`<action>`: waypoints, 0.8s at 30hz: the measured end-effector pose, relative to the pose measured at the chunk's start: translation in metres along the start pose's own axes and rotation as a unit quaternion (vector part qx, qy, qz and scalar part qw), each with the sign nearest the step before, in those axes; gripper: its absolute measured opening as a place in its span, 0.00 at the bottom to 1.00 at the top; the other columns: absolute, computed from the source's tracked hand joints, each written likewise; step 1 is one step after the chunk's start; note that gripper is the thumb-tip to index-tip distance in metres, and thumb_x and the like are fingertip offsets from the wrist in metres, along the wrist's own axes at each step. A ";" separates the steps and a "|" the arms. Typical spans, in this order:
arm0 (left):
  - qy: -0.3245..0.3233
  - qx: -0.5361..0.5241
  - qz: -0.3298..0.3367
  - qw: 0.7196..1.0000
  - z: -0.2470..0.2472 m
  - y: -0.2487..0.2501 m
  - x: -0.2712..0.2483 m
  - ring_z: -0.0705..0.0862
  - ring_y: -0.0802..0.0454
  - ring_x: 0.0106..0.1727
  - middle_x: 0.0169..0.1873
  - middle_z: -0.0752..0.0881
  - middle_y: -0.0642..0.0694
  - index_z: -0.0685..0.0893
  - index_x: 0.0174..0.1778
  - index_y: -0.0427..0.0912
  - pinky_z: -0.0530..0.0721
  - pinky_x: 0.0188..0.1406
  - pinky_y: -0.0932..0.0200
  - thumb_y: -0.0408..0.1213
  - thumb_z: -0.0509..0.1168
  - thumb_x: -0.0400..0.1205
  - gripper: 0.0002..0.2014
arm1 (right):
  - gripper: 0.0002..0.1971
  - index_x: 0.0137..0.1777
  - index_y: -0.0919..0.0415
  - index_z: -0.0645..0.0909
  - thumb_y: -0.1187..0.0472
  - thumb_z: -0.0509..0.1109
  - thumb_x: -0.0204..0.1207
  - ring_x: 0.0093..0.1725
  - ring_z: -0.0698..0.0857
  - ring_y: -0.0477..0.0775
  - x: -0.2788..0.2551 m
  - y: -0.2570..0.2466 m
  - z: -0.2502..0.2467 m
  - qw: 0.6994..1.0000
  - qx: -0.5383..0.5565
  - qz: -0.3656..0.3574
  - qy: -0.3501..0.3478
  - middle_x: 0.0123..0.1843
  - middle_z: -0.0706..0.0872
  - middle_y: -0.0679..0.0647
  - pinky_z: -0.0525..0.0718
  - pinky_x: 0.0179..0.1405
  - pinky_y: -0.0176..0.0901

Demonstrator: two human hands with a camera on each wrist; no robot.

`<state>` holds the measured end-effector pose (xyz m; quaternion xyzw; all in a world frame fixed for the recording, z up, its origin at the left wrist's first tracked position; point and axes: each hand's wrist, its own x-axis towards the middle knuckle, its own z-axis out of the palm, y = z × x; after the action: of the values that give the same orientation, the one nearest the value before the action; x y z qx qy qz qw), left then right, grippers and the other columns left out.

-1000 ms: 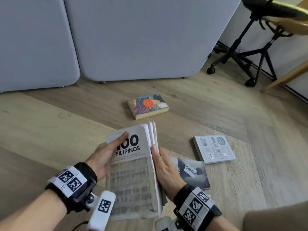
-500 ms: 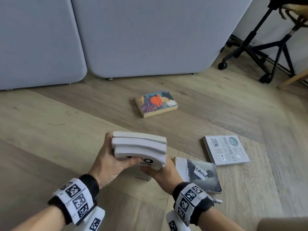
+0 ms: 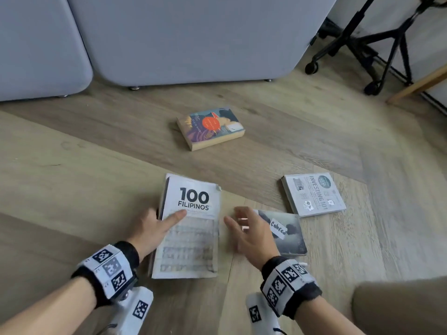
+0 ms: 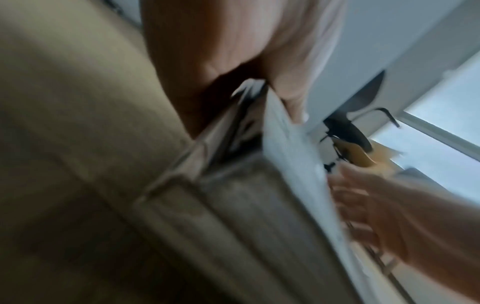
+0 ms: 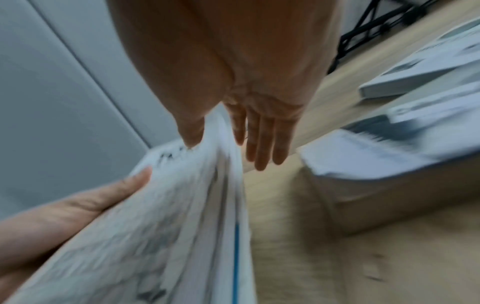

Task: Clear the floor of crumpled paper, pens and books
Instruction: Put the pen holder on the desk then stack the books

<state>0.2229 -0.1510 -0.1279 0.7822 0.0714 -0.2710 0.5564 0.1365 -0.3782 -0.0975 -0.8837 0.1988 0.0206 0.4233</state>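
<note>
The white "100 Filipinos" book (image 3: 191, 228) lies cover up, low over the wooden floor. My left hand (image 3: 159, 221) grips its left edge, thumb on the cover and fingers underneath. My right hand (image 3: 242, 223) is blurred, with fingers straight, just right of the book, over a dark grey book (image 3: 290, 235) with a white label. In the right wrist view my right hand's (image 5: 233, 133) thumb touches the book's (image 5: 168, 205) page edge. "Investing 101" (image 3: 314, 194) lies to the right and a colourful paperback (image 3: 210, 128) farther off. A white pen tip (image 3: 304, 264) shows behind my right wristband.
Grey upholstered panels (image 3: 193, 32) on small feet close off the far side. Black stool legs with castors (image 3: 362, 44) and a wooden leg (image 3: 418, 85) stand at the far right. My tan trouser knee (image 3: 399, 308) fills the near right corner.
Half a second ago both hands held the book on end, page edges up. Now it lies cover up in my left hand, and my right hand has let go and drifted right.
</note>
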 end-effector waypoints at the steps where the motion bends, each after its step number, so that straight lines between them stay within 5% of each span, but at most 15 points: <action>1: -0.008 0.021 -0.036 0.999 0.002 -0.005 0.003 0.85 0.46 0.57 0.58 0.86 0.43 0.78 0.66 0.37 0.84 0.56 0.50 0.67 0.74 0.65 0.43 | 0.13 0.52 0.53 0.80 0.46 0.70 0.76 0.47 0.84 0.43 -0.008 0.012 -0.011 0.998 -0.035 0.008 0.054 0.49 0.85 0.44 0.85 0.48 0.42; 3: -0.012 0.050 -0.072 0.996 0.001 -0.011 0.008 0.82 0.43 0.61 0.62 0.82 0.40 0.75 0.67 0.35 0.79 0.64 0.46 0.68 0.72 0.67 0.45 | 0.10 0.39 0.54 0.77 0.50 0.70 0.77 0.37 0.81 0.45 -0.027 0.042 -0.035 0.981 -0.128 0.028 0.139 0.39 0.81 0.45 0.80 0.37 0.42; 5: -0.022 0.067 -0.063 0.996 0.000 -0.008 0.009 0.84 0.45 0.52 0.55 0.86 0.41 0.81 0.53 0.39 0.81 0.58 0.50 0.65 0.70 0.71 0.31 | 0.12 0.35 0.54 0.75 0.53 0.71 0.77 0.33 0.78 0.46 -0.051 0.071 -0.052 0.966 -0.201 0.047 0.159 0.36 0.79 0.43 0.76 0.31 0.41; 7: -0.020 0.087 -0.053 0.995 0.000 -0.004 0.007 0.85 0.46 0.46 0.48 0.88 0.44 0.83 0.45 0.41 0.82 0.51 0.52 0.67 0.69 0.71 0.29 | 0.05 0.42 0.51 0.79 0.55 0.73 0.73 0.39 0.82 0.47 -0.073 0.093 -0.061 0.953 -0.283 0.014 0.103 0.43 0.82 0.42 0.80 0.33 0.40; 9: -0.016 0.098 -0.058 0.993 0.001 0.001 0.002 0.83 0.48 0.44 0.45 0.86 0.45 0.81 0.45 0.41 0.80 0.47 0.54 0.67 0.69 0.71 0.28 | 0.16 0.54 0.51 0.81 0.57 0.75 0.65 0.47 0.83 0.51 -0.086 0.114 -0.062 0.937 -0.348 -0.016 0.017 0.53 0.84 0.45 0.83 0.41 0.41; 11: -0.015 0.096 -0.069 0.993 0.001 0.004 -0.001 0.81 0.50 0.41 0.42 0.84 0.47 0.79 0.43 0.43 0.78 0.43 0.55 0.64 0.68 0.73 0.25 | 0.19 0.52 0.51 0.79 0.56 0.75 0.60 0.47 0.81 0.54 -0.087 0.120 -0.059 0.924 -0.381 -0.006 -0.027 0.52 0.82 0.47 0.83 0.43 0.43; 13: -0.014 0.107 -0.070 0.992 0.000 0.003 -0.002 0.81 0.48 0.44 0.44 0.83 0.45 0.78 0.47 0.40 0.78 0.46 0.53 0.66 0.68 0.72 0.28 | 0.14 0.43 0.51 0.76 0.56 0.76 0.58 0.42 0.80 0.54 -0.083 0.111 -0.057 0.913 -0.403 0.002 -0.058 0.44 0.80 0.47 0.80 0.37 0.41; 16: 0.005 0.092 -0.078 0.993 -0.003 -0.005 0.006 0.84 0.44 0.50 0.51 0.85 0.42 0.77 0.60 0.36 0.83 0.54 0.47 0.73 0.68 0.65 0.44 | 0.06 0.44 0.54 0.72 0.58 0.66 0.70 0.45 0.80 0.55 -0.072 0.092 -0.054 0.916 -0.371 -0.014 -0.148 0.45 0.80 0.51 0.73 0.40 0.40; 19: 0.037 0.053 -0.101 0.993 -0.010 -0.004 0.010 0.83 0.40 0.58 0.60 0.82 0.38 0.71 0.70 0.35 0.82 0.60 0.41 0.75 0.68 0.64 0.52 | 0.04 0.38 0.55 0.67 0.59 0.57 0.74 0.34 0.76 0.54 -0.045 0.055 -0.052 0.950 -0.277 -0.050 -0.134 0.36 0.79 0.50 0.76 0.35 0.53; 24: 0.131 0.085 -0.086 0.984 -0.040 0.007 0.030 0.82 0.43 0.43 0.48 0.85 0.38 0.79 0.58 0.33 0.78 0.38 0.53 0.68 0.67 0.72 0.37 | 0.07 0.39 0.52 0.75 0.51 0.66 0.75 0.34 0.82 0.55 0.063 -0.029 -0.044 0.960 -0.262 -0.069 -0.070 0.35 0.84 0.48 0.78 0.34 0.47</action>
<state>0.2649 -0.1229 -0.1281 0.8467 0.1871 -0.2175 0.4480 0.1998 -0.4160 -0.0606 -0.9715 0.0943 0.1045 0.1906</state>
